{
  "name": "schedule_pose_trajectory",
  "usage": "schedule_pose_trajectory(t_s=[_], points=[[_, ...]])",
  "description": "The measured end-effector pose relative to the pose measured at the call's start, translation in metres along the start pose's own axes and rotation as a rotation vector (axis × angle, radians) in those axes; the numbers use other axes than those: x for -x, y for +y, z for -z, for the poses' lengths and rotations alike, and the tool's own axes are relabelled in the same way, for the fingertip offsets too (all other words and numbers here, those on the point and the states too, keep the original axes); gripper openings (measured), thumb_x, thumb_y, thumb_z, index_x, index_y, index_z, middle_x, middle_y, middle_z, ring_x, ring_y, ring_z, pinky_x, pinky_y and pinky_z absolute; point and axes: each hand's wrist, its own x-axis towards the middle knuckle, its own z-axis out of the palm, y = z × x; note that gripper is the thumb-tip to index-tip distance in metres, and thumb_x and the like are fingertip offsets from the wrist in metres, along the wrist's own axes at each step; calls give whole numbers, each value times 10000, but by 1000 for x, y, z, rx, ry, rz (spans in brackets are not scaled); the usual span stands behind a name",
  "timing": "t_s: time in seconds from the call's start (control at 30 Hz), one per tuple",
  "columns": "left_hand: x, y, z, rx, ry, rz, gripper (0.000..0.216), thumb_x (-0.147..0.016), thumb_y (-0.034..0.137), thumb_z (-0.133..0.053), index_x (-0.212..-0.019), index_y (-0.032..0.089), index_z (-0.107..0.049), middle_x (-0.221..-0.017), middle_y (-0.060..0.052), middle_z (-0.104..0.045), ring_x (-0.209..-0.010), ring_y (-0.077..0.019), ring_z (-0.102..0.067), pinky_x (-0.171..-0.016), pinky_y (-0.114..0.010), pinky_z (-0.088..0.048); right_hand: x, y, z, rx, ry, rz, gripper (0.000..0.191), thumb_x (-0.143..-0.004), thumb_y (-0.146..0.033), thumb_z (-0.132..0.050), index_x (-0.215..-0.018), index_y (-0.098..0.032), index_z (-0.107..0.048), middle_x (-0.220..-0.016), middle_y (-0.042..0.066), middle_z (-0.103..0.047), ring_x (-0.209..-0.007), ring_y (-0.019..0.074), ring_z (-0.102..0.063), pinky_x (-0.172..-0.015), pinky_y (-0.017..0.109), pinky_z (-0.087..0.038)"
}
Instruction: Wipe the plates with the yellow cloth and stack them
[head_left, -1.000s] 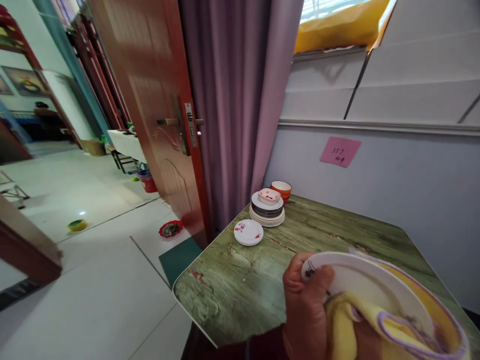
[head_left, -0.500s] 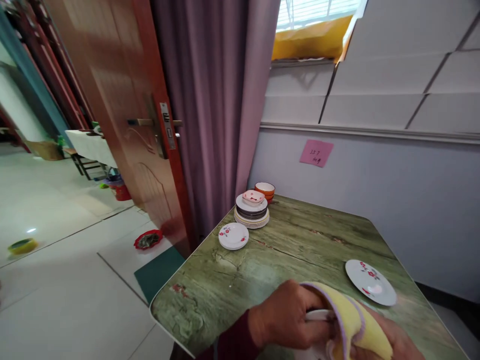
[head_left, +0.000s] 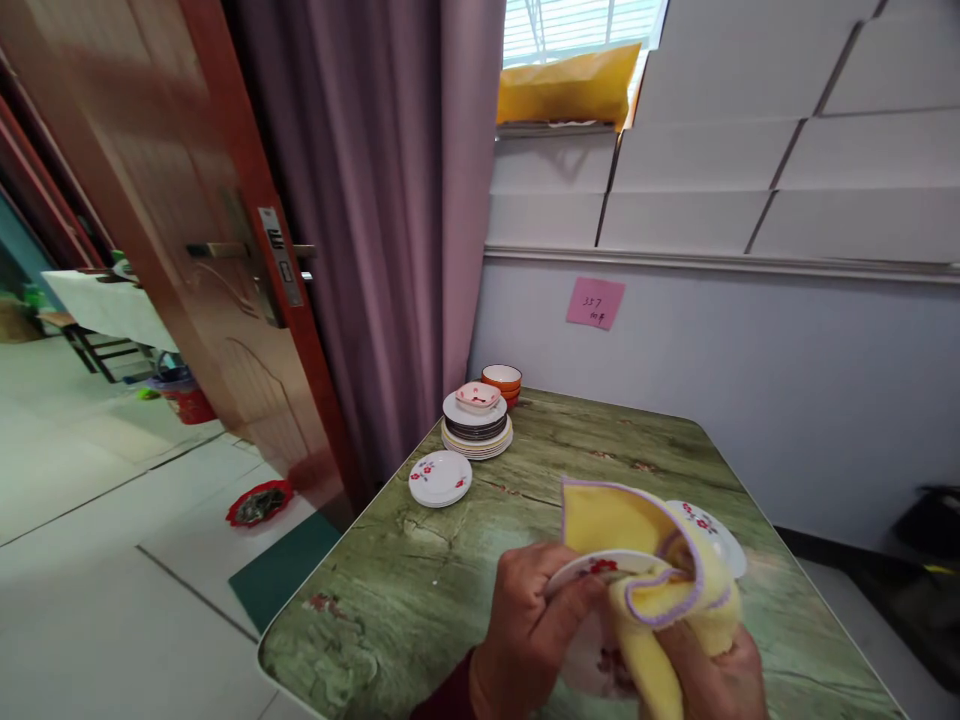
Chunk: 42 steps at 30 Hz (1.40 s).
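Observation:
My left hand (head_left: 529,622) grips the left rim of a white plate (head_left: 591,655) with red flowers, held tilted above the near part of the table. A yellow cloth (head_left: 637,520) with purple edging wraps over the plate's right side. My right hand (head_left: 716,670) is closed on that cloth and presses it round the plate's rim; some of its fingers are hidden by the folds. Behind the cloth, another flowered plate (head_left: 724,545) lies on the table, partly covered from view. Farther left rests a short stack of flowered plates (head_left: 441,478).
At the table's far left corner stand a tall stack of plates (head_left: 478,437), a small pink dish (head_left: 478,397) on top and orange bowls (head_left: 502,377) behind. The green table (head_left: 390,600) meets the wall. A wooden door (head_left: 247,300) and a purple curtain (head_left: 375,220) border the left.
The cloth and plate have come up and turned, so more of the plate's face shows. My left hand has shifted its hold on the rim. The camera view has swung right.

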Motion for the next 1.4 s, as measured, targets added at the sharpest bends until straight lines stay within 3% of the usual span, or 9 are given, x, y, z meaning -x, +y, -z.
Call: schedule_pose_trajectory(t_s=[0.13,0.3,0.47,0.73,0.83,1.03,1.17,1.3,1.4], points=[[14,-13,-30,332,278,205,432,-829,585,-639,-696,176,-668,-573,0,-540,-517,-121,-463,-489,-237,-367,7,31,-13,14,161,46,591,-774,-623,-696,-1133,-154,-676,-818,102,-772,-706,310,-741,-563,359,-608],[22,-28,-54,547,572,387,510,-762,585,-726,-1088,195,-688,-1058,-89,-703,-913,-234,-654,-775,-280,-532,12,41,-23,21,94,93,675,-801,-646,-649,-1248,-140,-651,-865,106,-779,-758,322,-750,-602,367,-613],[-6,-22,-15,312,-133,223,395,-861,493,-635,-992,127,-706,-819,-60,-664,-716,-163,-566,-639,-247,-466,-10,8,-1,36,76,64,612,-726,-587,-750,-1117,-124,-664,-812,90,-761,-653,270,-717,-554,323,-586],[-19,-1,-1,3,-464,-25,303,-883,405,-584,-746,164,-707,-677,-23,-604,-661,-147,-528,-641,-245,-421,-32,-45,34,403,-703,255,374,-716,-380,-794,-1036,-196,-735,-865,60,-743,-726,240,-681,-647,320,-568],[-15,-12,-8,77,-350,46,379,-917,432,-550,-745,146,-729,-720,-49,-662,-685,-159,-559,-661,-255,-435,-33,-35,19,339,-587,212,466,-692,-416,-815,-1077,-174,-711,-907,78,-752,-752,250,-686,-665,341,-574],[-32,-51,9,467,223,429,380,-848,445,-682,-1036,117,-720,-870,-82,-758,-734,-205,-679,-667,-280,-528,-49,-8,9,-51,122,41,654,-607,-557,-834,-1071,-138,-641,-772,61,-736,-572,233,-667,-503,315,-534],[-51,-73,20,585,664,427,277,-859,328,-692,-1085,168,-709,-1134,-73,-747,-1021,-201,-693,-917,-283,-522,-45,-23,31,-145,-102,-24,530,-719,-550,-735,-1075,-172,-625,-746,42,-713,-598,239,-675,-555,336,-553],[-39,-78,-4,715,523,494,326,-875,362,-672,-1145,179,-691,-1180,-90,-735,-1090,-226,-678,-957,-325,-519,-43,-34,31,25,-426,76,461,-790,-438,-622,-1164,-171,-591,-1025,91,-720,-864,264,-692,-724,360,-569],[-22,-71,-35,762,295,502,394,-850,420,-687,-1154,169,-690,-1127,-100,-749,-1042,-257,-692,-904,-340,-540,-53,-28,13,466,-330,382,392,-793,-345,-623,-1146,-185,-569,-1040,77,-692,-912,248,-664,-784,359,-540]])
